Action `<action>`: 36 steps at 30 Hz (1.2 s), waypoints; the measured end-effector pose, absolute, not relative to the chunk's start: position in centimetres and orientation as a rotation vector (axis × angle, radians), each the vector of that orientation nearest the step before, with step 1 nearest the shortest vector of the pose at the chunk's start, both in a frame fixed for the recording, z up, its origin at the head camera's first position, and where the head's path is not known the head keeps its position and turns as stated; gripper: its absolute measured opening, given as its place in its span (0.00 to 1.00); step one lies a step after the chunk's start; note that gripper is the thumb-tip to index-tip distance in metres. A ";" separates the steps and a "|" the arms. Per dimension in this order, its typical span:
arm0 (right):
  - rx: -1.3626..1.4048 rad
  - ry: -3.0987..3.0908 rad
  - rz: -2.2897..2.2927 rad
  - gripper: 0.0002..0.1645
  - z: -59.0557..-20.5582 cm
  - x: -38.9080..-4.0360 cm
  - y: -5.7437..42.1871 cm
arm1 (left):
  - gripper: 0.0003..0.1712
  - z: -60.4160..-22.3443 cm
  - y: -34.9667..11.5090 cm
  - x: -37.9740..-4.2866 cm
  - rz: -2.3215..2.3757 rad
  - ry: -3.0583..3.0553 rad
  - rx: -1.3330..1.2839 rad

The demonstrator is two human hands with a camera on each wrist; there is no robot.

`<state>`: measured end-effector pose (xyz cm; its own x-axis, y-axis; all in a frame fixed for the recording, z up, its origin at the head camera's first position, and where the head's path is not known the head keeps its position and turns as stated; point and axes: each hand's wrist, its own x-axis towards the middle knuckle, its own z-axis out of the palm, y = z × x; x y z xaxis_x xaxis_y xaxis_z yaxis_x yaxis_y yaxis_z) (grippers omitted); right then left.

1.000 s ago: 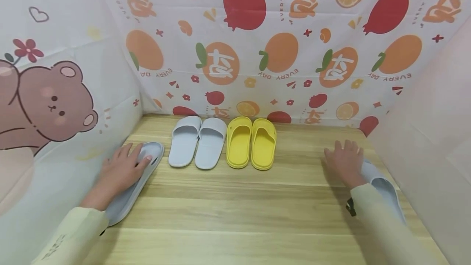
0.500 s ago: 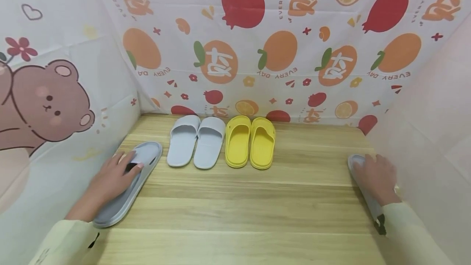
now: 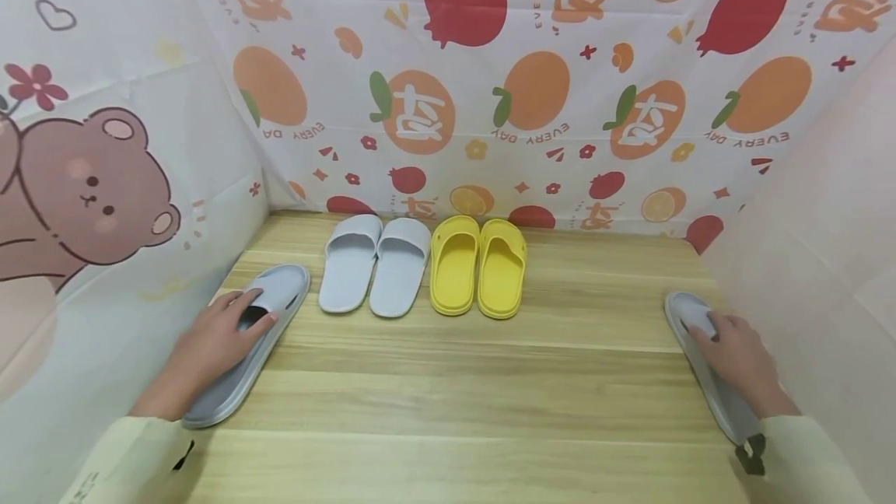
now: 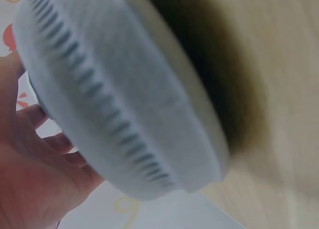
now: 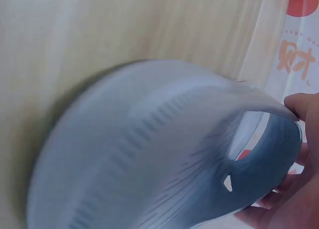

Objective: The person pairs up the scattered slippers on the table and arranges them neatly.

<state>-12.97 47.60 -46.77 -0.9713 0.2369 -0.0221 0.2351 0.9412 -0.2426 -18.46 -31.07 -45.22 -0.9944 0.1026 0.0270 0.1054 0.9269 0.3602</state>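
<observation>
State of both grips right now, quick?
Left grip: closed, holding a grey slipper near its strap.
Right grip: closed, holding another grey slipper near its strap.

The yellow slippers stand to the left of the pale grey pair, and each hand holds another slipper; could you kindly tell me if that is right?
Not quite: the head view shows the yellow slippers to the right of the pale grey pair, not the left. The rest is correct: the left hand holds one slipper, the right hand another slipper.
</observation>
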 end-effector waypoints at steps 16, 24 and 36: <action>-0.277 -3.135 0.330 0.51 -46.1 -11.1 48.4 | 0.42 -44.4 -30.7 -18.1 -0.537 -3.051 -0.216; -0.182 -3.182 0.306 0.51 -46.1 -11.2 47.5 | 0.41 -44.2 -30.5 -16.5 -0.536 -3.096 -0.286; -0.063 -3.147 0.371 0.46 -45.8 -11.1 44.0 | 0.37 -43.9 -30.5 -13.7 -0.523 -3.105 -0.343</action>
